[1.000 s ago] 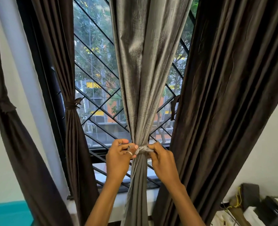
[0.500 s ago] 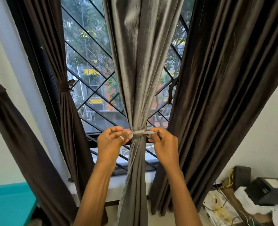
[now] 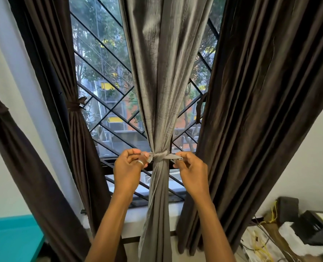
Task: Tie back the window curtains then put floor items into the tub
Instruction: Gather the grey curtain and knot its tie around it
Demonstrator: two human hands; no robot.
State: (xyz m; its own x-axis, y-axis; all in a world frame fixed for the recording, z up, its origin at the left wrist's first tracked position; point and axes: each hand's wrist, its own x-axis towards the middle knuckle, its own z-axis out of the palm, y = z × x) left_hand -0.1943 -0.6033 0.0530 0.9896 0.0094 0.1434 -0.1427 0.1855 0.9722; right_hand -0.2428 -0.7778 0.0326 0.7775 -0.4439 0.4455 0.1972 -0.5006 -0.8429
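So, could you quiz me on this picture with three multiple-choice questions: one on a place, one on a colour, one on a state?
1. Where is the teal surface? A lower left; B lower right; C top middle.
2. What colour is the middle curtain that the left hand and right hand are tying? A teal; B silver-grey; C white.
3. How is the large dark curtain on the right? A knotted up; B hanging loose; C taken down.
Answers: 1 A, it fills the bottom left corner. 2 B, the tie they pinch wraps grey cloth. 3 B, no band gathers it.
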